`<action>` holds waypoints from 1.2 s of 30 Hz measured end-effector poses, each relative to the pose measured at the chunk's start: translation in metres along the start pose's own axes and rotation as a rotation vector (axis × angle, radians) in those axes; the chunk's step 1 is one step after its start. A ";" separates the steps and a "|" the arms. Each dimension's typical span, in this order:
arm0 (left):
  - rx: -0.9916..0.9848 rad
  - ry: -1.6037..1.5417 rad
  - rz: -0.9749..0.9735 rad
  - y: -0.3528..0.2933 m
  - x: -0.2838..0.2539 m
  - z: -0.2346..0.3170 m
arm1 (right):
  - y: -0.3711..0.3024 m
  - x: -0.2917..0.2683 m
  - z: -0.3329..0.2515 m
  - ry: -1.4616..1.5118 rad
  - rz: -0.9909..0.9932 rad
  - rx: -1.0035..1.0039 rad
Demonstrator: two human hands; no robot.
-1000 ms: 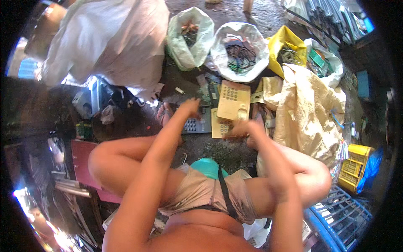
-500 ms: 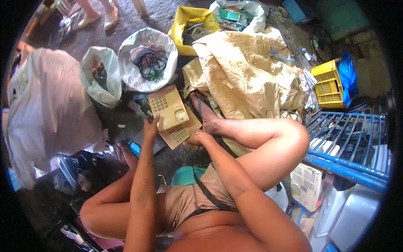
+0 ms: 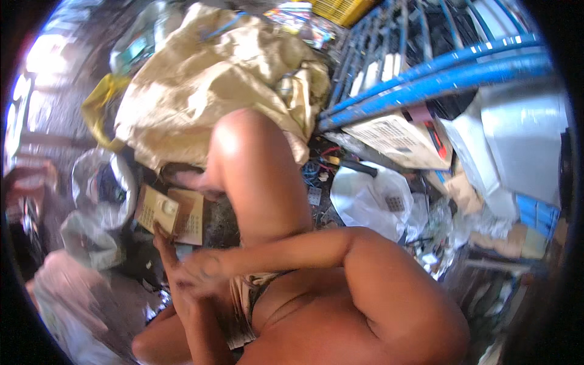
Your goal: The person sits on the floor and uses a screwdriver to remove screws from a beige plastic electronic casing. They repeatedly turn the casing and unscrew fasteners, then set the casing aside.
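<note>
My left hand (image 3: 162, 237) grips the lower edge of a beige telephone casing (image 3: 157, 210) with a pale recess near one end. Partly behind it, on the dark ground, lies a second beige telephone casing (image 3: 189, 217) with rows of key holes, close to my foot. My right hand (image 3: 204, 272) crosses over my left forearm, blurred by motion. Its fingers are smeared, and I cannot make out whether it holds anything.
A tan sack (image 3: 201, 79) spreads beyond my raised knee. White sacks (image 3: 97, 243) stand at left. On the right are a blue metal rack (image 3: 438, 76), a perforated beige panel (image 3: 395, 140), a white bag (image 3: 359, 194) and a tool with a yellow-and-black handle (image 3: 353, 165).
The view has swung to the right, bringing the rack and white bag further in. My right hand has left the lower casing and moved back over my left forearm. My left hand keeps the upper casing.
</note>
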State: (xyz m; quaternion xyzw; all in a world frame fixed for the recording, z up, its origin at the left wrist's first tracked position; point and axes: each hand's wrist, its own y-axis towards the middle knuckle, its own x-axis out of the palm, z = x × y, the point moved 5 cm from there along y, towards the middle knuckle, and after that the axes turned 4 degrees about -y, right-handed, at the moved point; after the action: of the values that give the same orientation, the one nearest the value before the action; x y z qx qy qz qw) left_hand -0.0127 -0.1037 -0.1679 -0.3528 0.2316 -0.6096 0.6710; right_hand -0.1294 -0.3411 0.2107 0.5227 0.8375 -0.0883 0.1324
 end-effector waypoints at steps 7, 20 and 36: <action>0.082 0.026 -0.021 0.028 0.018 0.065 | -0.220 -0.050 0.030 0.756 -0.191 0.220; 0.200 -0.335 -0.304 -0.061 0.090 0.124 | -0.288 -0.126 0.312 -0.197 0.841 0.983; 0.274 -1.042 -1.277 -0.312 0.195 0.180 | -0.263 -0.146 0.280 0.055 0.972 0.982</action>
State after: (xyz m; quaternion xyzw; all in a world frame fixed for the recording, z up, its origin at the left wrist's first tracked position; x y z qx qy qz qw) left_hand -0.0546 -0.2633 0.2072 -0.5682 -0.4292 -0.6543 0.2546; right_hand -0.2685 -0.6609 -0.0067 0.8404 0.3741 -0.3745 -0.1164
